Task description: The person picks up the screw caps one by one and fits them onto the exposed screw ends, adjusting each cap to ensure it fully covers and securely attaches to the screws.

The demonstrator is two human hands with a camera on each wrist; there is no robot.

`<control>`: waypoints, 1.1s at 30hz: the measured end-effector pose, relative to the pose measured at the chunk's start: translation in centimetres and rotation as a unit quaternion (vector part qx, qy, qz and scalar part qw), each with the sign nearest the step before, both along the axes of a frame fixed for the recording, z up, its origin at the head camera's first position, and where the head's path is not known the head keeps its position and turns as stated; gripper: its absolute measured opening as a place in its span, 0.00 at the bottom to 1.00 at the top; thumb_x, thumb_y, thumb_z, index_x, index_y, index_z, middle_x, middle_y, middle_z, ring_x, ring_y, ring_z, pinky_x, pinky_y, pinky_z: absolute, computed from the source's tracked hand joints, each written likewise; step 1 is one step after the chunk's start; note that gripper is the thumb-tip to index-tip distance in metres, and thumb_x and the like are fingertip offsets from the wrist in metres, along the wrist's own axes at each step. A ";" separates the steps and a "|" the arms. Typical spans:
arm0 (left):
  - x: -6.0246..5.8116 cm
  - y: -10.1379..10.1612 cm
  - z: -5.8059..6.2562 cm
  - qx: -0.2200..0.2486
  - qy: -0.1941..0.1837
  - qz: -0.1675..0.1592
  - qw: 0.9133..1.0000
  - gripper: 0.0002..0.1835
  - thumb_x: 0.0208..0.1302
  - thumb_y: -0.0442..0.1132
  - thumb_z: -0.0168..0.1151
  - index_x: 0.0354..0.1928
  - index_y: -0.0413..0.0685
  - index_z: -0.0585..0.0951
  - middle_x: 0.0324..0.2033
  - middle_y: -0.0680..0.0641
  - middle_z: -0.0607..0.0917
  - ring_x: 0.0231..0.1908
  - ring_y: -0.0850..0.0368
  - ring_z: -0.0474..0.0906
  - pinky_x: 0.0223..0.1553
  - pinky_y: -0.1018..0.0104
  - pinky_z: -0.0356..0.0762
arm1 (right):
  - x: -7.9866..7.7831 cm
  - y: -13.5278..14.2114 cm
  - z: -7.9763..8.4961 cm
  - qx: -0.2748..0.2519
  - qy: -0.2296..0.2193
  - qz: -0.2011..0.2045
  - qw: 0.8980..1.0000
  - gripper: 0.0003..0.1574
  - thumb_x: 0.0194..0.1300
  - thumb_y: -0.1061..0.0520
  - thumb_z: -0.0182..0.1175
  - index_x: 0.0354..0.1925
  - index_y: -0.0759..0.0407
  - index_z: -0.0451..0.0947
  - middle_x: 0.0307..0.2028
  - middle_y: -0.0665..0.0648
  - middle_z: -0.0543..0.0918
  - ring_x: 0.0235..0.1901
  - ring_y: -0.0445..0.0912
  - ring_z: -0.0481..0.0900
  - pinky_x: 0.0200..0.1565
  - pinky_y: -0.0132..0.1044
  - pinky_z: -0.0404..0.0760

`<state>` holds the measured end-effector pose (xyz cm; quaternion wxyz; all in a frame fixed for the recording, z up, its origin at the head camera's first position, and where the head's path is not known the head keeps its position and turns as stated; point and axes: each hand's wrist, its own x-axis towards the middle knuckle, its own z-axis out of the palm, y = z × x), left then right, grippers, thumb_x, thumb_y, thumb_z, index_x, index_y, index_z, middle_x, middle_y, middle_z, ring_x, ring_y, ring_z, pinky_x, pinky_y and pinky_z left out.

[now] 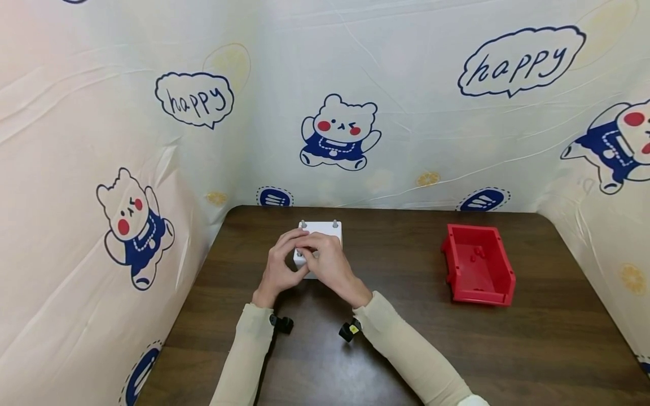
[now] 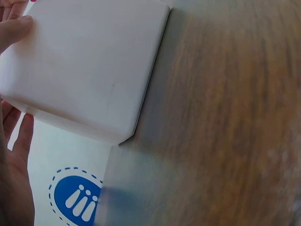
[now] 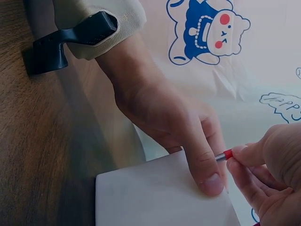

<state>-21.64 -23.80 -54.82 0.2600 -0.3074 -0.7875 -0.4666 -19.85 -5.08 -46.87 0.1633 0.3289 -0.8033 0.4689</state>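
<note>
A white block (image 1: pixel 321 228) with metal studs (image 1: pixel 335 224) at its corners is on the brown table under both hands. My left hand (image 1: pixel 278 266) grips the block's left side, its thumb (image 3: pixel 211 183) lying along the face in the right wrist view. With thumb and fingertips, my right hand (image 1: pixel 331 260) pinches a small red cap-like piece (image 3: pixel 228 154) at the end of a metal stud (image 3: pixel 219 157) beside the left thumb. In the left wrist view the block's broad smooth face (image 2: pixel 94 66) shows, fingers at its left edge. The head view hides the red piece behind the hands.
To the right on the table (image 1: pixel 386 316) stands a red open bin (image 1: pixel 482 298) with a few small red pieces (image 1: pixel 477 254) inside. A patterned cloth (image 1: pixel 396 113) hangs behind the table and along both sides.
</note>
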 end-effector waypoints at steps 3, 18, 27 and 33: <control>0.3 0.3 0.4 0.002 0.003 0.001 1.000 0.27 0.54 0.38 0.82 0.57 0.42 0.87 0.61 0.36 0.84 0.66 0.34 0.76 0.74 0.59 0.71 | 0.1 0.0 0.0 0.003 0.003 0.000 1.000 0.09 0.71 0.67 0.69 0.47 0.62 0.93 0.44 0.58 0.93 0.45 0.49 0.92 0.45 0.40 0.91; 0.2 0.0 0.1 -0.008 -0.018 0.006 1.000 0.28 0.63 0.54 0.76 0.61 0.49 0.86 0.65 0.43 0.84 0.70 0.43 0.75 0.74 0.62 0.70 | 0.1 0.0 -0.1 0.022 -0.002 -0.001 1.000 0.09 0.73 0.65 0.67 0.47 0.62 0.92 0.45 0.59 0.93 0.45 0.49 0.92 0.46 0.38 0.91; 0.1 0.0 0.1 -0.010 -0.020 0.009 1.000 0.28 0.60 0.48 0.78 0.62 0.49 0.86 0.65 0.44 0.84 0.70 0.43 0.75 0.74 0.61 0.70 | 0.1 -0.1 0.0 0.024 0.005 -0.004 1.000 0.09 0.72 0.66 0.67 0.46 0.62 0.93 0.45 0.59 0.93 0.46 0.49 0.92 0.47 0.39 0.90; 0.1 0.0 0.2 -0.010 -0.019 0.008 1.000 0.28 0.60 0.47 0.78 0.62 0.49 0.86 0.65 0.43 0.84 0.70 0.43 0.75 0.74 0.62 0.70 | 0.1 -0.1 0.0 0.026 0.007 -0.001 1.000 0.09 0.72 0.66 0.67 0.45 0.63 0.93 0.44 0.59 0.93 0.45 0.49 0.92 0.46 0.39 0.91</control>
